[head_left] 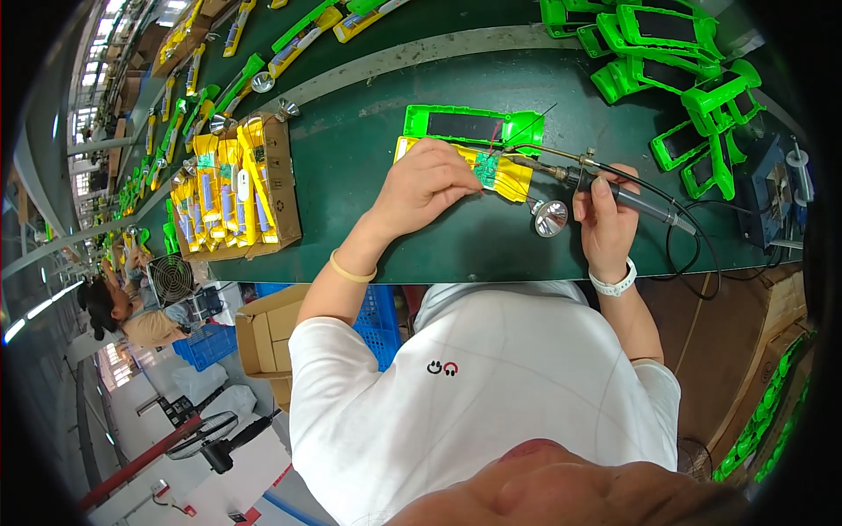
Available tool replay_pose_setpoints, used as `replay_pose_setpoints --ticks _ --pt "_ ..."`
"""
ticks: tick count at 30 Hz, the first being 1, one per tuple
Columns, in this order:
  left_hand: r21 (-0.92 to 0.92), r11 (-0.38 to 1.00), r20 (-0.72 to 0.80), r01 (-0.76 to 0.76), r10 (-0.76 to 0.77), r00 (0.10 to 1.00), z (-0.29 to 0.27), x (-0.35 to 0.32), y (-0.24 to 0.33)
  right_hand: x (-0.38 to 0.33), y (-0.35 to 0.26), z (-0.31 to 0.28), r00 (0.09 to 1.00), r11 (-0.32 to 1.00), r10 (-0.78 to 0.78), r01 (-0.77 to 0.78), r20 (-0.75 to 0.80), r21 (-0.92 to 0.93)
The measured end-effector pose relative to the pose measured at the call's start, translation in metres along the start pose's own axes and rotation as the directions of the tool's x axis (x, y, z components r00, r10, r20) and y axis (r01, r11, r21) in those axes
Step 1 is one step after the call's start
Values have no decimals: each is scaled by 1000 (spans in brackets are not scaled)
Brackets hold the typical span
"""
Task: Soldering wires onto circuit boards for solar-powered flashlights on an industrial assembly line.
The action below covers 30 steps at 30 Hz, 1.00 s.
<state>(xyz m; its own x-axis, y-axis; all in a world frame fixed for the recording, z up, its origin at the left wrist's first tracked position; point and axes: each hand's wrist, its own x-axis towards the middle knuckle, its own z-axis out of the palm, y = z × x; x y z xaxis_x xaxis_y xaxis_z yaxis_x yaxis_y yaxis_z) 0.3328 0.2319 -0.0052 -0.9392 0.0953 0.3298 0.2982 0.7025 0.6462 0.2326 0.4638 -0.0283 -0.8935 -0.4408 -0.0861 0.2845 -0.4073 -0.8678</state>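
Observation:
On the green bench a yellow lamp housing (pixel 512 181) with a green circuit board (pixel 485 169) lies in front of me. My left hand (pixel 423 190) rests over its left part, fingers bent and pinched together at the board's near edge; what is between the fingertips is too small to tell. My right hand (pixel 609 226) grips a soldering iron (pixel 647 207) with a thin metal tube along it. The iron's tip points left at the board. A round silver reflector (pixel 551 219) sits by the housing's right end. A bright green casing frame (pixel 526 131) lies just behind.
At left stands a cardboard box (pixel 282 188) of yellow housings with batteries. Green casings (pixel 671 74) are heaped at far right, near a dark blue soldering station (pixel 759 195). The iron's black cable loops over the bench edge. Another person (pixel 132 316) sits far left.

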Motion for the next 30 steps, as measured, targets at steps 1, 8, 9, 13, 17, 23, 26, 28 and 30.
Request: replay_pose_setpoints --ticks 1,8,9,13,17,23,26,28,30 --pt "-2 1000 0 0 0 1000 2 1 2 0 2 -3 1000 1000 -1 1 25 4" --pt "241 965 -87 105 -87 992 3 8 21 -7 10 -3 988 971 -107 129 115 -201" --pt "241 952 -84 189 -174 981 1 10 24 -7 12 -3 986 963 -114 139 121 -231" --pt "271 952 -47 146 -138 989 -3 14 25 -7 11 -3 988 973 -88 112 126 -200" --pt "313 944 9 107 -116 993 -3 15 25 -6 13 -3 983 967 -61 101 171 -236" --pt "351 935 59 61 -87 994 -6 17 28 -4 12 -1 989 959 -38 76 142 -274" --pt "356 933 82 51 -86 993 -6 16 28 -5 9 -3 989 987 -56 76 140 -143" --pt "361 931 85 46 -82 993 -7 16 28 -4 9 -3 987 988 -73 91 145 -124" --pt "353 935 96 37 -76 992 -7 18 28 -5 8 -1 990 981 -104 118 98 -152"
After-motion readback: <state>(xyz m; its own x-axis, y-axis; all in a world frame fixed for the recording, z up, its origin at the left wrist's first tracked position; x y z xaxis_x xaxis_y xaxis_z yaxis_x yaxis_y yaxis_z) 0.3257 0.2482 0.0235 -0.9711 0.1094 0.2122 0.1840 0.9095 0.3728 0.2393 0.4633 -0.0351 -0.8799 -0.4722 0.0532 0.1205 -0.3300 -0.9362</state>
